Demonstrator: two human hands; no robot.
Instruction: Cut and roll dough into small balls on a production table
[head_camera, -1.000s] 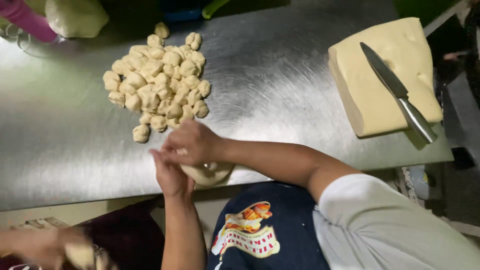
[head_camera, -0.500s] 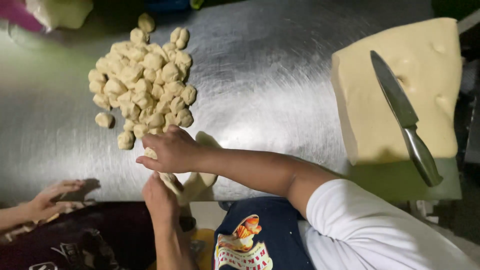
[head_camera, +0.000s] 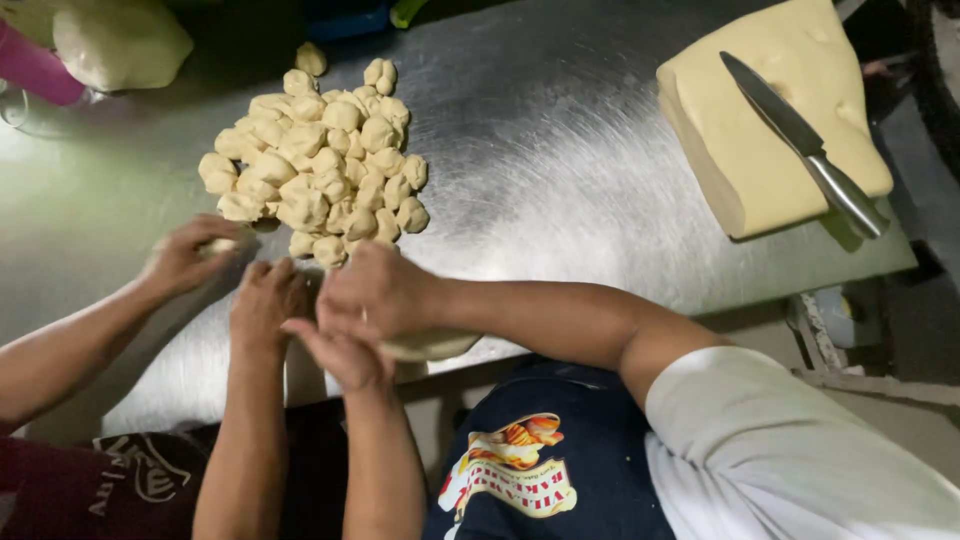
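Steel tabletop carried a dough lump at its near edge, directly beneath both hands. Right hand lay curled over it, fingers closed on the dough; left hand cupped it from below.

Head camera, looking steeply down, close over table

Steel table with a heap of small dough pieces at upper left. Large pale dough block at the right end, long steel-handled knife lying diagonally across its top. Rounded dough lump in the top left corner, pink cylindrical thing just beside it, partly cut off by the frame. Dark apron with printed picture at the bottom.
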